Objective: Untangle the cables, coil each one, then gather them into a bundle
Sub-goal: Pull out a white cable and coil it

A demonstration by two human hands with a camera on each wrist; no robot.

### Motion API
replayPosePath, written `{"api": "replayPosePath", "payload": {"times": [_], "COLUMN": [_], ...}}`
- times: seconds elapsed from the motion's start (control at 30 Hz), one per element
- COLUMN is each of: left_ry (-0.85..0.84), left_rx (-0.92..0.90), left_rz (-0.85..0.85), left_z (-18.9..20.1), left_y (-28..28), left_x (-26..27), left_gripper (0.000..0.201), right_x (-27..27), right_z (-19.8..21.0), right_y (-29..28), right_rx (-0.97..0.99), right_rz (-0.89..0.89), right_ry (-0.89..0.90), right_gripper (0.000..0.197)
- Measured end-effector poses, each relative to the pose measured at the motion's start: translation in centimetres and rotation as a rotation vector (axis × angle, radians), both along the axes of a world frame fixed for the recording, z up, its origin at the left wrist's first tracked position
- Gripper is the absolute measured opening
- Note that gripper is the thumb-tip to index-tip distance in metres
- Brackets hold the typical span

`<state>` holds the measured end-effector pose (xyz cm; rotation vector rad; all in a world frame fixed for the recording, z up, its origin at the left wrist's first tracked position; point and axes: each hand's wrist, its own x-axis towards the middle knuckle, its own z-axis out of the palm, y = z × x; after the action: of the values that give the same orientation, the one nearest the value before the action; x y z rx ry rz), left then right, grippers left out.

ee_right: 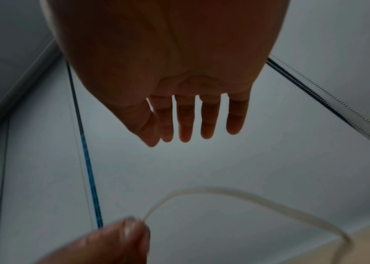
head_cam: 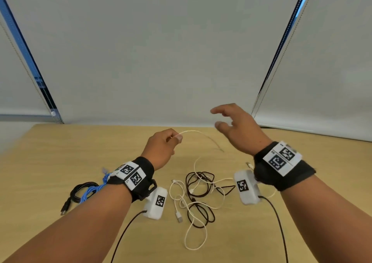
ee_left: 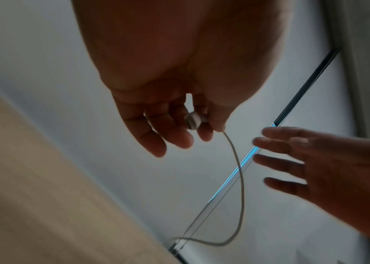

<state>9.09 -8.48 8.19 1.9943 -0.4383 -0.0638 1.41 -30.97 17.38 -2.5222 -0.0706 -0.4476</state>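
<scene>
My left hand (head_cam: 174, 138) is raised over the table and pinches one end of a white cable (head_cam: 198, 132) between thumb and forefinger. Its plug (ee_left: 193, 121) shows among the curled fingers in the left wrist view. From there the white cable arcs right and drops into a tangle (head_cam: 201, 194) of white and dark brown cables lying between my forearms. My right hand (head_cam: 223, 117) hovers to the right of the lifted cable, fingers spread and straight, holding nothing and clear of the cable (ee_right: 235, 193).
A coiled black cable (head_cam: 79, 190) and a blue cable (head_cam: 90, 192) lie at the left, partly under my left forearm. The wooden table (head_cam: 60, 152) ends at grey roller blinds (head_cam: 161, 51) behind. Black leads run from the wrist cameras (head_cam: 158, 202) toward me.
</scene>
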Motion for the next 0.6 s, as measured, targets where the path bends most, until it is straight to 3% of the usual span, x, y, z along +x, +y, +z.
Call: {"api": "replayPosePath", "payload": {"times": [0.1,0.2,0.27,0.37,0.43,0.53,0.6], "left_ry": [0.060,0.149,0.270,0.436,0.431,0.322,0.203], "left_rx": [-0.176,-0.413,-0.661,-1.138,-1.315,-1.269,-1.016], "left_rz": [-0.113,-0.235,-0.284,-0.335,-0.307,-0.132,0.079], "left_z": [1.5,3.0,4.1,5.8,6.8,7.5,7.1], "left_y": [-0.4,-0.1,0.6,1.8,2.6,3.3,3.1], "left_x": [-1.0,-1.9,-2.3,-2.0,-1.5,-0.5,-0.1], "left_gripper": [0.026,0.028,0.031,0.034,0.037,0.034,0.028], "right_x": [0.4,0.9,0.9,0.4,0.0,-0.8,-1.3], "right_z": [-1.5,-3.3,-4.4,-6.0,-6.9,-7.1,-6.5], "right_y": [1.7,2.4,2.2,2.0,2.1,2.9,3.5], "right_rx": [-0.074,0.009,0.122,0.280,0.297,0.272,0.270], "right_rz": [0.103,0.141,0.158,0.193,0.244,0.332,0.379], "right_ry": [0.056,0.147,0.189,0.237,0.257,0.277,0.287], "right_gripper": [0.047,0.024,0.010,0.016,0.017,0.015,0.018]}}
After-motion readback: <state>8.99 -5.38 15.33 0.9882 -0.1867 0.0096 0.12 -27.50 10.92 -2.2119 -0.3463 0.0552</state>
